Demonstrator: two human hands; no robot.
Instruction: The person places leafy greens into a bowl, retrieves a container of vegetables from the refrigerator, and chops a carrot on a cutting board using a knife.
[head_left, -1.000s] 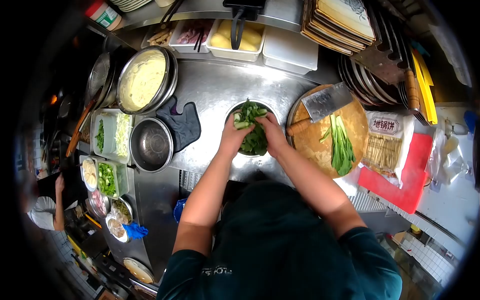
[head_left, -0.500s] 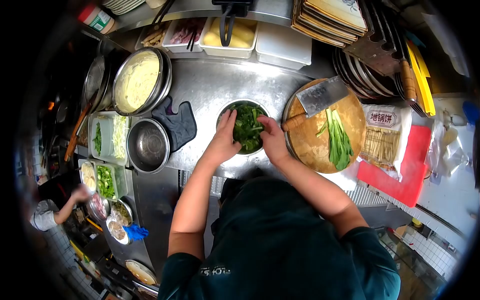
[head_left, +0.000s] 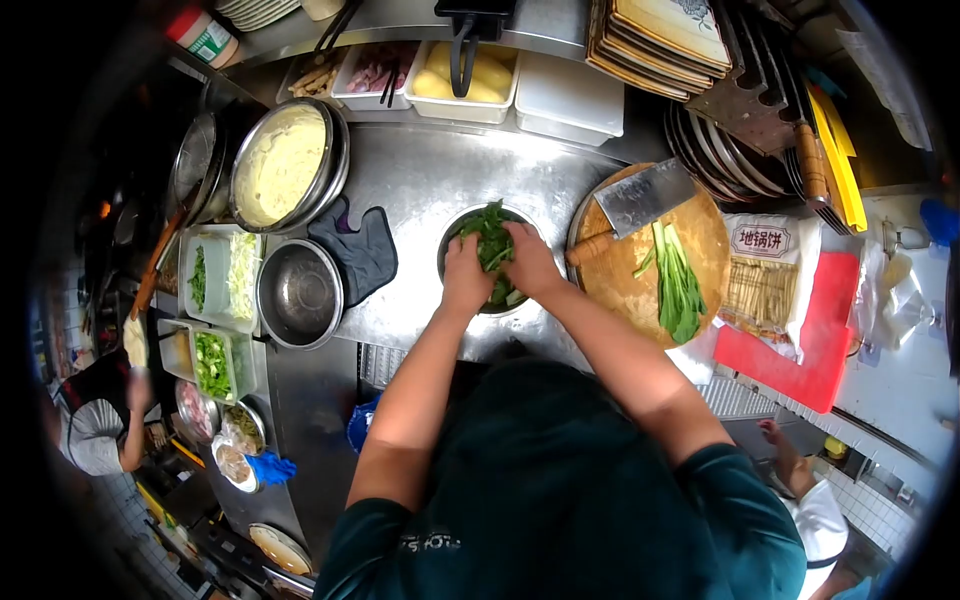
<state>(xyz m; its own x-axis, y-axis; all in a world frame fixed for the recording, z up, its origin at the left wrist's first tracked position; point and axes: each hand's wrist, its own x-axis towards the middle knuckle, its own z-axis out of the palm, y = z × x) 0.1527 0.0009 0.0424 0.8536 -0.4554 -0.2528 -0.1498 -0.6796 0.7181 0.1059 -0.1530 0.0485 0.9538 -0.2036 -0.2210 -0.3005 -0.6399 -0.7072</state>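
Observation:
Chopped leafy greens [head_left: 492, 232] are bunched between my two hands, in a round metal bowl [head_left: 455, 222] sunk into or standing on the steel counter. My left hand [head_left: 466, 278] curls around their left side, fingertips partly hidden among the leaves. From the right, my right hand [head_left: 532, 264] presses on the same bunch, fingers bent inward. To the right is a round wooden chopping board [head_left: 612, 295]. On it rest a cleaver [head_left: 650, 198], with its wooden handle toward the bowl, and a few whole green stalks with leaves [head_left: 682, 290].
A grey cloth [head_left: 365, 255], a metal bowl [head_left: 300, 292] and a bowl of pale batter-like food [head_left: 285, 165] stand left. Food tubs [head_left: 465, 105] line the back. A noodle-like packet [head_left: 762, 280] lies right. Co-workers [head_left: 95, 435] are at far left and lower right [head_left: 820, 520].
My hands have closed in on the greens and gathered them into a raised bunch. The left co-worker's arm has shifted, and another person now shows at lower right.

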